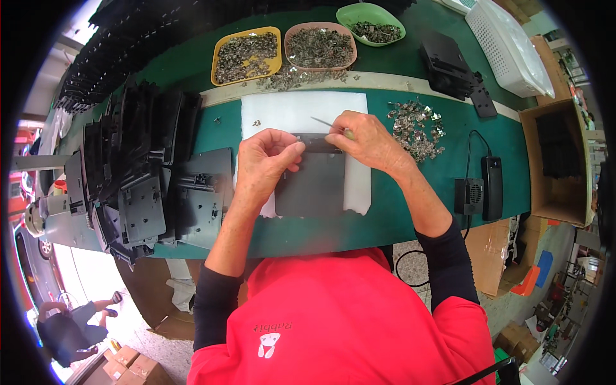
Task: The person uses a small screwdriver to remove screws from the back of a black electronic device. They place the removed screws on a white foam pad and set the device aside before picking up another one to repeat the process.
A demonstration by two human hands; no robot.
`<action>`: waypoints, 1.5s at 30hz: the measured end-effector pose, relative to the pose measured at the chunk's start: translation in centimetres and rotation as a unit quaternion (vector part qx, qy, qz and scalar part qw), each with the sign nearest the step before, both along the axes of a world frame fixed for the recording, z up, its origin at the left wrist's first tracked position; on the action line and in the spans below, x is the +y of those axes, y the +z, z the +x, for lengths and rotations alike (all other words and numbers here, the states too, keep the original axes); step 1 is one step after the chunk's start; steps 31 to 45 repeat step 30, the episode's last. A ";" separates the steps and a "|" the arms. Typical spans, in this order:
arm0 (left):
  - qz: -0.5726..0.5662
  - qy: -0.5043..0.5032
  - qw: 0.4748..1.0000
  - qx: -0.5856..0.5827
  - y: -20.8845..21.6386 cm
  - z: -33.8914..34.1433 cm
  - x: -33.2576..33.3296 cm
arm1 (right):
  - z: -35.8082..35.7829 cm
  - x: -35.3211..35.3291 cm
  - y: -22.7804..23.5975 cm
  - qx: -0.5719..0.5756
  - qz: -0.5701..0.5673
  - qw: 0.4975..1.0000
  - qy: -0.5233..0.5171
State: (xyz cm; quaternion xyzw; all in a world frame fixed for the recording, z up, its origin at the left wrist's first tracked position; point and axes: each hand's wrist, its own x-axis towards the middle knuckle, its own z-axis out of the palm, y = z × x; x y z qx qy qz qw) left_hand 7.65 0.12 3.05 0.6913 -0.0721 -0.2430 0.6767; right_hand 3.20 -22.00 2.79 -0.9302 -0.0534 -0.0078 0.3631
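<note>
A flat black plastic panel (309, 186) lies on a white foam sheet (301, 110) in front of me. My left hand (266, 157) is closed in a pinch at the panel's upper left edge; what sits between thumb and finger is too small to make out. At the upper right edge my right hand (367, 142) touches the panel with its fingertips. It also grips a thin pointed tool, its metal shaft (321, 121) sticking out leftward and a bit of yellowish handle (350, 134) showing. One small metal clip (256, 122) rests on the foam, left of the panel.
Loose metal clips (417, 130) are heaped on the right. Behind stand yellow (214, 61), pink (353, 54) and green (350, 14) trays of clips. Black panels (144, 208) crowd the left. A black corded device (492, 186) and a cardboard box (558, 212) are at right.
</note>
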 end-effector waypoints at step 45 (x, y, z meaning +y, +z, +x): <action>0.044 -0.004 0.998 0.047 3.0 -2.5 1.2 | -3.9 4.8 2.1 -0.077 0.163 0.983 -0.040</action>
